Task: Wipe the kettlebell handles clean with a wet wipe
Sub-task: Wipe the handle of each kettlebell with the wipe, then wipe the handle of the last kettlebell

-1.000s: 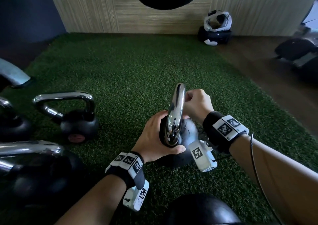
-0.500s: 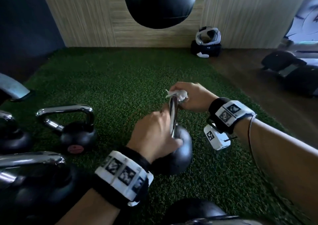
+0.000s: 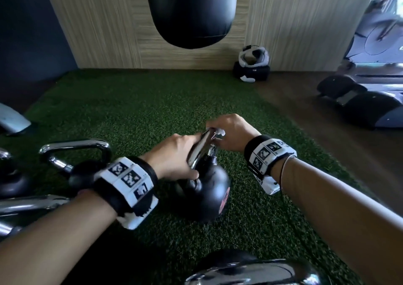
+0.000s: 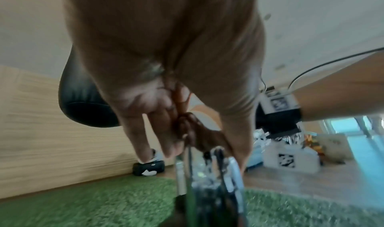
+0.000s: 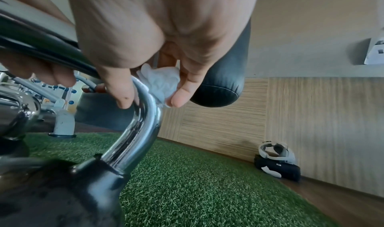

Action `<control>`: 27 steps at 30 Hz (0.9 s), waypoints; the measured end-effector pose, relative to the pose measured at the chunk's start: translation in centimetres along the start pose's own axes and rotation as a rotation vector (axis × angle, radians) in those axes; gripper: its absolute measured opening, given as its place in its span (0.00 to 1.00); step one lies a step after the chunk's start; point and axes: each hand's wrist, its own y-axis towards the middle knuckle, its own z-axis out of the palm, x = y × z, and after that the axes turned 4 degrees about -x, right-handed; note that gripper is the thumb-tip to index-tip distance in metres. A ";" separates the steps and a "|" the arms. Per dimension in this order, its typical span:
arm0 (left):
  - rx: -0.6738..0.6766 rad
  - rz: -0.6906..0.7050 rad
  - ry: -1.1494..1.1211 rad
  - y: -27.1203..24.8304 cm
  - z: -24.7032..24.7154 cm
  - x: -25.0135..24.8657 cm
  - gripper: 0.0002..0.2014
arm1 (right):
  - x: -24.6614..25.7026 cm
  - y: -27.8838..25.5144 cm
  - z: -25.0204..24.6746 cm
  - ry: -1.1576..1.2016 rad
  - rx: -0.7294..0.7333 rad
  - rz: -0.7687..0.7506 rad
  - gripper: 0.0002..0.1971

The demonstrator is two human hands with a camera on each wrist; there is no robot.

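Green artificial turf (image 3: 135,110) covers the floor, meeting bare wooden flooring (image 3: 305,119) on the right. On the turf stand a black kettlebell (image 3: 209,193) at centre, more kettlebells (image 3: 74,160) at left, and a black-and-white headset (image 3: 253,66) by the wall.

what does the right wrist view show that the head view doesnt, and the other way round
Only the right wrist view shows the grip up close: the right hand pinches the crumpled wet wipe against the bend of the chrome handle, and paper hangs on the wall.

Only the head view shows the left hand holding the tilted kettlebell, another kettlebell to its left, and gym machines at right.

Both show the green turf, the black punching bag and the white-and-black gear by the wall.
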 end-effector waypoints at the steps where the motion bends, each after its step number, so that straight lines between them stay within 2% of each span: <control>1: 0.050 0.012 -0.007 0.2 -0.5 0.6 0.41 | 0.1 -0.4 -0.3 -0.019 0.014 0.028 0.11; 3: 0.144 0.040 0.011 0.9 -1.4 1.7 0.54 | 0.3 -1.2 -0.9 -0.047 0.031 0.089 0.11; 7: 0.228 0.101 0.127 2.6 -2.8 3.0 0.62 | 1.0 -2.8 -1.3 -0.048 0.026 0.191 0.15; 10: 0.222 0.156 0.185 3.4 -2.9 3.8 0.62 | 1.5 -3.4 -1.6 -0.061 0.048 0.245 0.15; 16: 0.127 0.281 0.251 4.3 -1.7 5.3 0.61 | 2.7 -3.3 -2.1 -0.080 0.073 0.290 0.15; 23: 0.116 0.257 0.320 3.5 -2.3 4.5 0.57 | 1.9 -2.2 -3.1 -0.096 0.248 0.339 0.05; 25: 0.075 0.250 0.352 2.2 -2.2 3.8 0.55 | 1.7 -3.0 -4.0 -0.038 0.225 0.373 0.06; 27: 0.039 0.244 0.401 0.0 -2.5 2.8 0.53 | 1.8 -4.8 -6.0 0.055 0.133 0.426 0.09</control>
